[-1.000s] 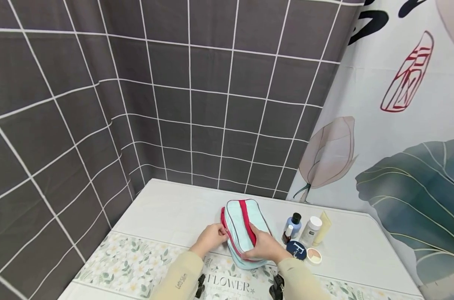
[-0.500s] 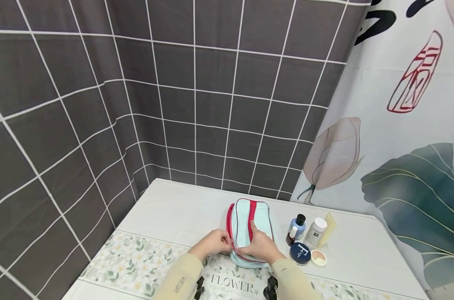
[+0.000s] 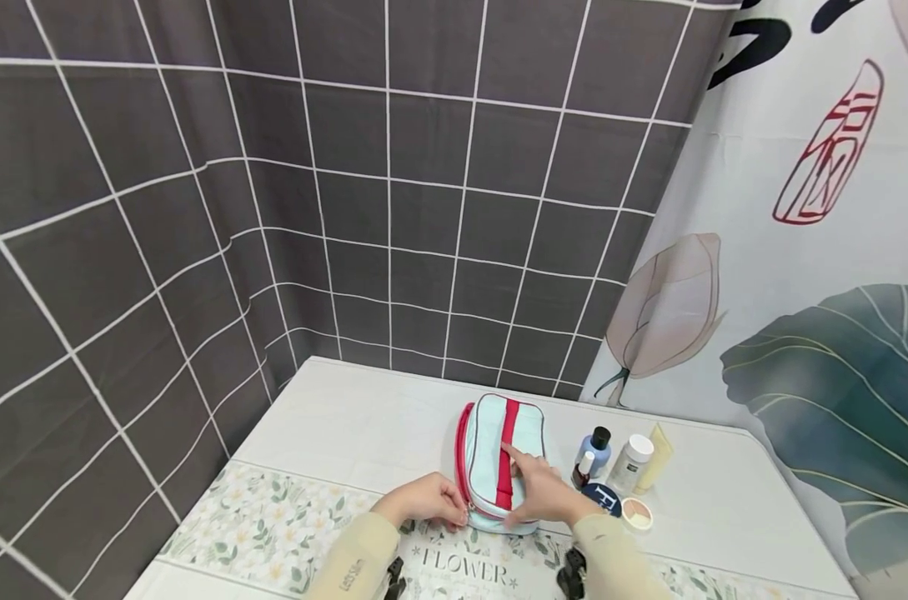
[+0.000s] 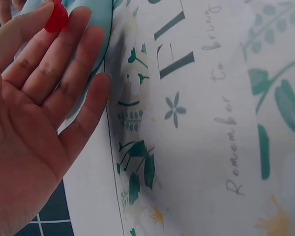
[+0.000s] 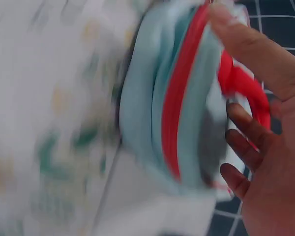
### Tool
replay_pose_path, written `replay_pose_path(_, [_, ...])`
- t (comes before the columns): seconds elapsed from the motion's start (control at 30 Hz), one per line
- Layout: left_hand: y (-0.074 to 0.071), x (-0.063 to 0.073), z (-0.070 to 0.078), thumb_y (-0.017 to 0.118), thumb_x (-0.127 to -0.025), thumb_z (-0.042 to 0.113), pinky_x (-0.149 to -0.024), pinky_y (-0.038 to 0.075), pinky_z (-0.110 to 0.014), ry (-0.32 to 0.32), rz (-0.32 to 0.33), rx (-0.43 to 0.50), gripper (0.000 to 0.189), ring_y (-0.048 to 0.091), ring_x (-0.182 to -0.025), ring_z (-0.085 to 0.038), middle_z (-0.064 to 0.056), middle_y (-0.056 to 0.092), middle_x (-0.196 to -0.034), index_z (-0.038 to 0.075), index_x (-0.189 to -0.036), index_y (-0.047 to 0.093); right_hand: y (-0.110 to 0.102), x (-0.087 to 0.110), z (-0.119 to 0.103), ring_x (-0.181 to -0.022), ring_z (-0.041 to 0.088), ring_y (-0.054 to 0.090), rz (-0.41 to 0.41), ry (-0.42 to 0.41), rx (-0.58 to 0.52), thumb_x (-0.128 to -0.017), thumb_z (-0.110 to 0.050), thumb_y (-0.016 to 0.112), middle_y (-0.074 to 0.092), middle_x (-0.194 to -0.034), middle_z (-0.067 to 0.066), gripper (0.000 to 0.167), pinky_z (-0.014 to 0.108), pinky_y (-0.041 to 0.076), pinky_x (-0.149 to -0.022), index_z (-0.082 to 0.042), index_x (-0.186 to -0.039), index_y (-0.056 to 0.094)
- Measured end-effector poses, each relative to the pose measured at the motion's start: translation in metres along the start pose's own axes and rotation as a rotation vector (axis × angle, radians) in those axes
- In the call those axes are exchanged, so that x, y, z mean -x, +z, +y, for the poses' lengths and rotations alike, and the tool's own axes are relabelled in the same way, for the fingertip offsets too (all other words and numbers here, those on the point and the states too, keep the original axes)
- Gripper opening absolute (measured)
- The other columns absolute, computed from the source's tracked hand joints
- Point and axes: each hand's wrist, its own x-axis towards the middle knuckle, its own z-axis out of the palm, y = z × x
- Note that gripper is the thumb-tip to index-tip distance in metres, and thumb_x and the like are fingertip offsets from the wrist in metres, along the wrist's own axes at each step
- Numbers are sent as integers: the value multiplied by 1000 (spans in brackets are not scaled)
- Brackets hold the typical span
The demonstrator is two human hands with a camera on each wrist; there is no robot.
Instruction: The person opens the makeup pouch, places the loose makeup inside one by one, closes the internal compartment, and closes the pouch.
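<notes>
Pinching a rounded red pull [image 4: 56, 20], left grip [image 3: 427, 500] flanks fabric pouch [image 3: 489, 454]; right grip [image 3: 548, 493] wide.

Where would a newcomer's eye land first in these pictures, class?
Probably on the pale-blue bag with its red strap, on the table, the left hand at its near left corner, the right hand over it. Next, perhaps, the dark gridded backdrop behind, and the toiletries to the bag's right.
</notes>
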Motion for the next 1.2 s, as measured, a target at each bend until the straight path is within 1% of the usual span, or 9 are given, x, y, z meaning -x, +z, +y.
replay_pose_path(0.1, [-2,0,-2,71,-78,8,-51,44,-25,2,7,-9,9,65,-64,-23,-7,68,-69,0,-80,69,-13,12,15,-93,18,47,22,-78,165,-47,-30,90,52,-97,-3,81,42,37,-80,-13,-115,50])
replay_pose_path(0.23, [-3,0,-3,72,-78,9,-50,42,-24,6,8,-2,11,65,-63,-21,-8,68,-70,-2,-80,69,-20,24,30,-82,9,46,72,-217,345,-56,-34,86,48,-83,-13,40,36,39,-74,-21,-79,56])
replay_pose_path(0.37, [-4,1,-3,72,-77,9,-48,41,-24,23,20,10,10,64,-61,-20,-8,68,-69,0,-78,70,-19,27,33,-72,2,46,130,-336,378,-63,-36,81,47,-73,-20,26,30,40,-67,-28,-62,56])
replay_pose_path(0.6, [-4,0,-7,75,-75,11,-51,46,-26,45,120,-10,7,64,-60,-20,-3,67,-64,4,-74,73,-7,20,26,-63,0,42,185,-331,326,-68,-33,79,45,-66,-20,27,23,41,-58,-25,-62,54])
replay_pose_path(0.77, [1,-1,-1,74,-75,8,-53,51,-31,58,80,29,7,66,-62,-26,-8,68,-66,1,-75,73,2,12,12,-64,1,41,187,-293,292,-71,-30,78,45,-66,-18,27,22,40,-56,-22,-65,53])
replay_pose_path(0.9, [6,-1,1,74,-76,9,-52,52,-31,47,38,73,8,66,-61,-23,-10,68,-67,1,-77,74,7,7,0,-65,2,39,165,-299,267,-73,-30,76,43,-67,-16,25,20,39,-57,-20,-66,54])
replay_pose_path(1.0, [7,0,-3,74,-77,8,-51,52,-31,22,37,101,7,66,-60,-21,-10,68,-66,1,-78,74,6,7,-2,-70,4,41,139,-303,272,-70,-28,79,44,-73,-14,24,23,40,-63,-19,-71,56])
replay_pose_path(1.1, [3,1,-10,74,-77,9,-51,52,-31,12,45,104,7,66,-59,-20,-8,68,-66,2,-79,74,0,8,6,-79,8,45,150,-297,340,-65,-21,82,49,-81,-12,25,30,40,-72,-20,-77,60])
replay_pose_path(1.2, [0,3,-12,74,-77,12,-51,52,-34,6,48,90,8,67,-61,-22,-9,68,-66,5,-80,74,-2,9,17,-81,10,46,202,-305,425,-67,-17,80,50,-83,-12,23,33,39,-73,-21,-77,59])
